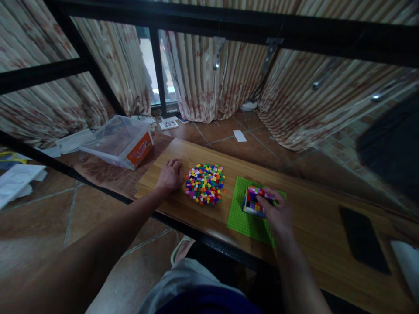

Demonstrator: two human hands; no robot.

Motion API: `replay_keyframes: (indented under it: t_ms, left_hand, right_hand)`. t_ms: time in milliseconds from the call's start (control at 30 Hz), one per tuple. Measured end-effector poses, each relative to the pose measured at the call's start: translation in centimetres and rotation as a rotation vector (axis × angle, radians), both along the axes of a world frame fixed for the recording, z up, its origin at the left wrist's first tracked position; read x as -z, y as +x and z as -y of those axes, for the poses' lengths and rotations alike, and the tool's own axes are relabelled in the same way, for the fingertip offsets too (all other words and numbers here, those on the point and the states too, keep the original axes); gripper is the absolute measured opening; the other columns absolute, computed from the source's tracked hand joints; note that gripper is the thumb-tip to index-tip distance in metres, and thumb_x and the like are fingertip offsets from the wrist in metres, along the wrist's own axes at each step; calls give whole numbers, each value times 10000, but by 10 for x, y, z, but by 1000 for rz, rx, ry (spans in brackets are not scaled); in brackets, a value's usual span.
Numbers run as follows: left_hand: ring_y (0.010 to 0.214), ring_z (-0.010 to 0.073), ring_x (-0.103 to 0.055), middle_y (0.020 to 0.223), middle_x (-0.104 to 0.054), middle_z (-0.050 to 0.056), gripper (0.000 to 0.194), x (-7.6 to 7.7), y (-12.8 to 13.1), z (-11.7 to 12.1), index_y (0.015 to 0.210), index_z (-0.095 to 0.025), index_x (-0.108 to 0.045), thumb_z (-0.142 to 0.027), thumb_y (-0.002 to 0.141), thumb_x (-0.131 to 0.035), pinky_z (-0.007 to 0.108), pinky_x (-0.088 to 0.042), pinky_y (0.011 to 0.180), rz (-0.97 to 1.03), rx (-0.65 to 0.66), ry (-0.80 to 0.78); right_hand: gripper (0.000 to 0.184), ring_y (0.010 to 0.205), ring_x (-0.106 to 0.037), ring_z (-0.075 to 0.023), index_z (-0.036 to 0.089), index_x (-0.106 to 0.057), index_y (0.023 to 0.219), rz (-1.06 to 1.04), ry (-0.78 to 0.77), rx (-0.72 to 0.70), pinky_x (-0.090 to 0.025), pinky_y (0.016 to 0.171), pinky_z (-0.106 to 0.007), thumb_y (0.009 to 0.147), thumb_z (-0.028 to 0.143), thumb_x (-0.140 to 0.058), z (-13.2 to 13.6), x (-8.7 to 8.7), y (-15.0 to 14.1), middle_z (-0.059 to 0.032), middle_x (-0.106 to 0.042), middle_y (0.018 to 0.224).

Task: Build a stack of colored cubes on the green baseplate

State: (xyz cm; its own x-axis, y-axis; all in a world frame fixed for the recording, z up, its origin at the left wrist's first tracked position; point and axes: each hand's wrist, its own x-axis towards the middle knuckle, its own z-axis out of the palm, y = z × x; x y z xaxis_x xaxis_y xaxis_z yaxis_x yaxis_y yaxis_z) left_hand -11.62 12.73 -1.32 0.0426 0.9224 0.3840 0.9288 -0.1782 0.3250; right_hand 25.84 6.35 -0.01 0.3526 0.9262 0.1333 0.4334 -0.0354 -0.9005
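My left hand (170, 175) rests on the wooden table with its fingers curled under. It lies just left of a round heap of small multicoloured toy bricks (204, 184); whether anything is under the fingers is hidden. To the right of the heap, a green studded baseplate (238, 213) carries a small boxy build of coloured toy bricks (254, 206). My right hand (278, 211) reaches over the baseplate, its thumb and fingers closed on the upper right part of this build. Purple and red bricks show near the fingertips.
A dark flat phone-like slab (364, 239) lies on the right of the table (310, 244). A clear plastic bin (114, 141) with an orange label stands on the floor at the left. A black metal frame (209, 15) crosses above, before striped curtains (209, 78).
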Motion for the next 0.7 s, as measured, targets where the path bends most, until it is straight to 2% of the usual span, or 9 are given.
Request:
replay_keyframes:
  t_ms: [300, 700]
  left_hand:
    - [1109, 290, -571, 1171, -648, 142, 264, 1, 0, 0, 1065, -146, -641, -153, 881, -452, 451, -474, 1010, -4, -10, 2]
    - [1124, 290, -562, 1182, -642, 136, 273, 0, 2, 0, 1070, -165, -640, -135, 864, -464, 463, -464, 1026, 13, -19, -26]
  right_hand:
    - [497, 860, -671, -227, 213, -739, 1025, -50, -115, 48, -536, 798, -398, 658, 547, -748, -5, -5, -3, -86, -729, 1001]
    - [478, 797, -668, -213, 207, -743, 965, -62, -149, 91, -546, 761, -388, 611, 527, -774, -5, -15, -10, -65, -733, 922]
